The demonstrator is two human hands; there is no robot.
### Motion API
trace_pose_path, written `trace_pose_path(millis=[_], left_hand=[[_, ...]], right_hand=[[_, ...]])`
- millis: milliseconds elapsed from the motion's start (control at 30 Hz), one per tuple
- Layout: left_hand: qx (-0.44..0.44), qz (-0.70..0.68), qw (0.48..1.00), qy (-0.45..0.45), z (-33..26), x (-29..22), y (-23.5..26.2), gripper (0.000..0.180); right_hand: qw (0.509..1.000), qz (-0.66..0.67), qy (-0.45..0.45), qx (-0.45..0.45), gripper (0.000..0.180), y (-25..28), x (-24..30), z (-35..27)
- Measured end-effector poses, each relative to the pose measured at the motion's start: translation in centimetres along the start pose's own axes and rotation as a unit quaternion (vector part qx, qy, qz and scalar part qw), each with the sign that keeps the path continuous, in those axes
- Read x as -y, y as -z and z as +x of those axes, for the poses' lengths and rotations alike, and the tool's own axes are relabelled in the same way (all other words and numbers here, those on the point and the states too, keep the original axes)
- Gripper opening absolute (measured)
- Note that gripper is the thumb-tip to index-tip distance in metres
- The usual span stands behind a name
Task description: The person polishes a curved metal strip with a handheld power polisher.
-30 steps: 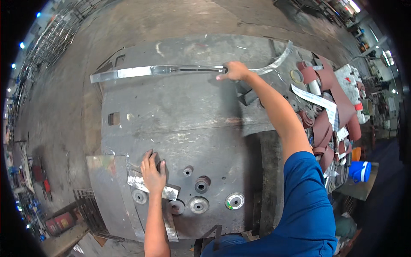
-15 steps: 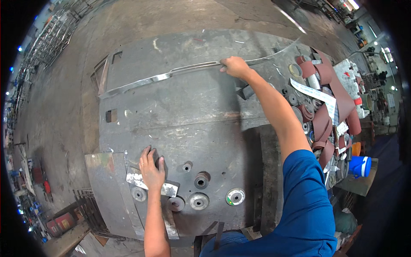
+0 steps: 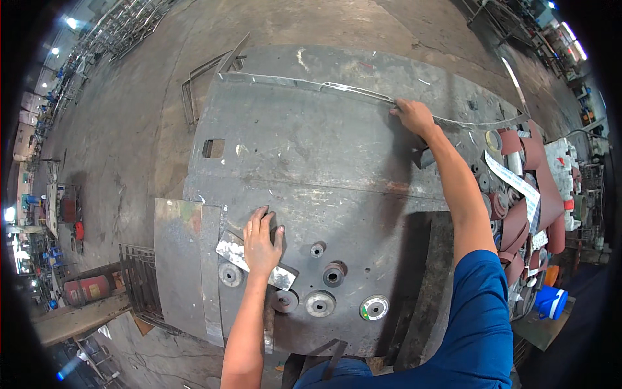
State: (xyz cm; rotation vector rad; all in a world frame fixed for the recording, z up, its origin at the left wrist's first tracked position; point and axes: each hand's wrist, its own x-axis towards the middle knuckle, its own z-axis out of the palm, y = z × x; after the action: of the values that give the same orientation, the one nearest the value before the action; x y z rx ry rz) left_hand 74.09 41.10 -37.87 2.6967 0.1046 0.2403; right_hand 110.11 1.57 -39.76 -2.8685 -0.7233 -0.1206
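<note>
My right hand [image 3: 414, 118] is closed on a long, thin metal strip [image 3: 278, 81] near the far side of the worktable. The strip stretches left to the far left corner and curves away to the right past my hand. A narrow slot or loop shows in it just left of my fingers. My left hand [image 3: 262, 243] lies with fingers stretched over a short shiny metal plate [image 3: 282, 279], holding nothing. Close to it are a grey disc [image 3: 230, 275], a brownish disc [image 3: 285, 301], a pale disc [image 3: 320, 303] and a dark round hub [image 3: 334, 275].
Brown abrasive sheets and rolls [image 3: 518, 240] are heaped along the table's right side. A disc with a green mark [image 3: 374, 308] lies near the front edge. Dark metal frames [image 3: 188, 97] stand off the far left corner. A blue bucket [image 3: 551, 302] sits lower right.
The view has turned, shifting the table rightward. The strip's left end has swung away toward the far left corner, my right hand still gripping it. My left hand stays on the plate.
</note>
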Motion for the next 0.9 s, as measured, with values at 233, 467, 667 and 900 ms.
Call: trace_pose_path(millis=[233,467,667,900], left_hand=[[0.0,-0.005,1.0,0.005,0.0,0.0,-0.1,0.041],[0.003,-0.006,1.0,0.008,0.0,-0.2,-0.2,0.039],[0.007,-0.005,1.0,0.015,-0.2,-0.4,0.1,0.038],[0.009,0.002,1.0,0.02,-0.2,-0.6,-0.1,0.037]], right_hand=[[0.998,0.003,0.069,-0.003,0.029,0.0,-0.8,0.1],[0.998,-0.03,0.025,0.057,0.027,0.6,-1.0,0.9],[0.994,-0.099,0.035,0.008,0.028,-0.1,1.0,1.1],[0.998,-0.039,-0.041,0.004,0.031,0.4,0.2,0.4]])
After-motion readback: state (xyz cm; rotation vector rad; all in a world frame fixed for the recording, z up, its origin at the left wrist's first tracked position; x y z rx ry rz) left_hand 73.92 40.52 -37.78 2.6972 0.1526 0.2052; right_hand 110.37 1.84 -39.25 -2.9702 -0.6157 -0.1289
